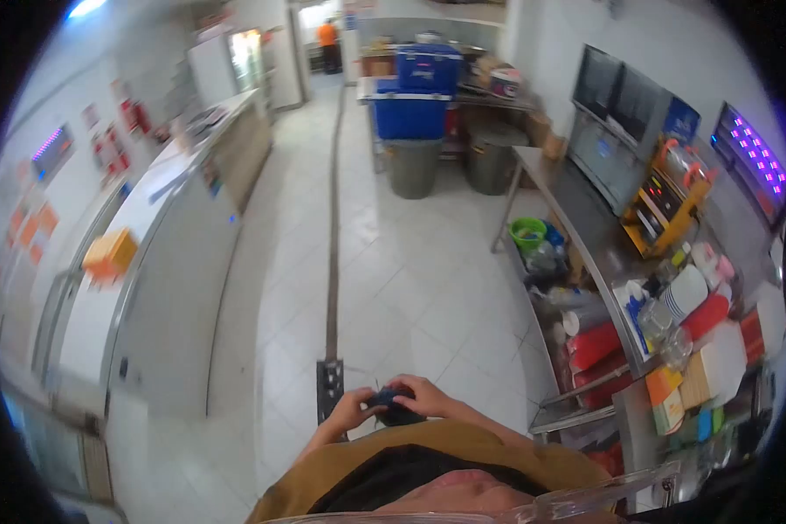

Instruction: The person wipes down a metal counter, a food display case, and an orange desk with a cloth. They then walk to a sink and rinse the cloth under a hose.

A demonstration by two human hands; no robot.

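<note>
Close to my body, at the bottom middle of the head view, my left hand and my right hand meet around a small dark object. It looks black or dark blue, and its kind cannot be made out. Fingers of both hands are closed on it from either side. Below my hands are the brown and black clothes that I wear. A slotted dark drain cover lies in the floor just beside my left hand.
A long white counter runs along the left, with an orange-yellow box on it. To the right stands a metal table with a cluttered lower shelf. Blue coolers and grey bins are ahead. A person in orange stands far back.
</note>
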